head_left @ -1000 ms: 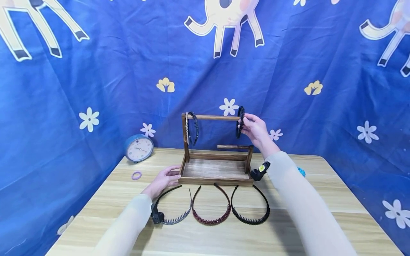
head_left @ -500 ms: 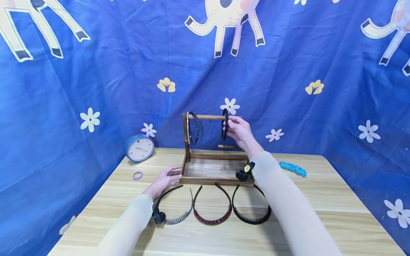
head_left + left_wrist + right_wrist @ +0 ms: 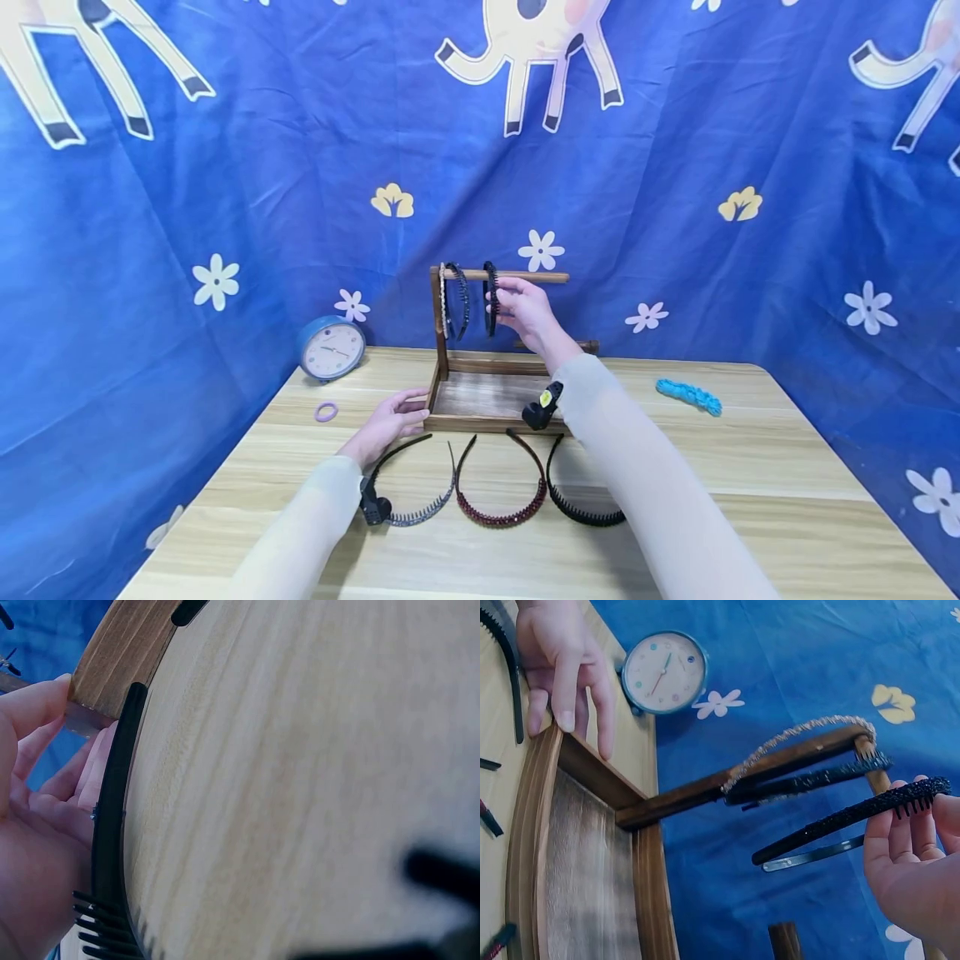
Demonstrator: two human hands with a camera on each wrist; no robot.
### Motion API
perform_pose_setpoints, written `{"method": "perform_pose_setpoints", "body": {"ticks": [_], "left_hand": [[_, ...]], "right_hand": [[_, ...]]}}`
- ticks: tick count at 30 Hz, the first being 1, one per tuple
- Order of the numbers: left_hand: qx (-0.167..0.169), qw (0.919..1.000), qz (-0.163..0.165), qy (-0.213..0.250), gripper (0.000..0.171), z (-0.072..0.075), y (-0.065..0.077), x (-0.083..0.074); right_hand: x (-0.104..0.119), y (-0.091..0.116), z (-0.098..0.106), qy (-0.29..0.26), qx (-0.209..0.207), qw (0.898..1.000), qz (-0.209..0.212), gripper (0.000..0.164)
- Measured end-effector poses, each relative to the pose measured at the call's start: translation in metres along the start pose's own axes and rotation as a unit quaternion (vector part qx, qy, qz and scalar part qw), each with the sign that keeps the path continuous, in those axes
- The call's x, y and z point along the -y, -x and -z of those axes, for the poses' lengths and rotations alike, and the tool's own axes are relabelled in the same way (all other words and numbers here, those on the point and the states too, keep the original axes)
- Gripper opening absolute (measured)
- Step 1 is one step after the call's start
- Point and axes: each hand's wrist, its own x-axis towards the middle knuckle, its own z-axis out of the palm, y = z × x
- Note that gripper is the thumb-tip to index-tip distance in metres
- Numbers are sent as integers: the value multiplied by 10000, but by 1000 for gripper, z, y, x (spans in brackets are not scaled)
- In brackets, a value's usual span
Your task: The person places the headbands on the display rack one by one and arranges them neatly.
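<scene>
My right hand pinches a black toothed headband that loops over the upper bar of a wooden rack. Thumb and fingers hold its toothed side in the right wrist view. Farther left on the bar hang a beaded pale headband and a dark toothed headband. My left hand rests its extended fingers against the left front corner of the rack's tray. Close beside that hand lies a grey toothed headband, its black arm filling part of the left wrist view.
A dark red headband and a black headband lie before the rack, the latter partly behind the right sleeve. A blue clock and purple ring are on the left. A turquoise band lies right. Blue cloth hangs behind.
My right hand has slid the black headband leftward along the upper bar, from its right end toward the hanging headbands. The left hand has stayed at the tray corner.
</scene>
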Motion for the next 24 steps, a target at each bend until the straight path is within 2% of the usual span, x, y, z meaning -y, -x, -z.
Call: {"method": "perform_pose_setpoints", "body": {"ticks": [9,24], "left_hand": [[95,9999,-96,36,55,0,2,-1],[42,9999,-109,-28,54,-1,3,-1]], "right_hand": [[-2,-6,-15,286,114,9995,-123,30],[-3,-12,-19,395,38,9988,-286,30]]}}
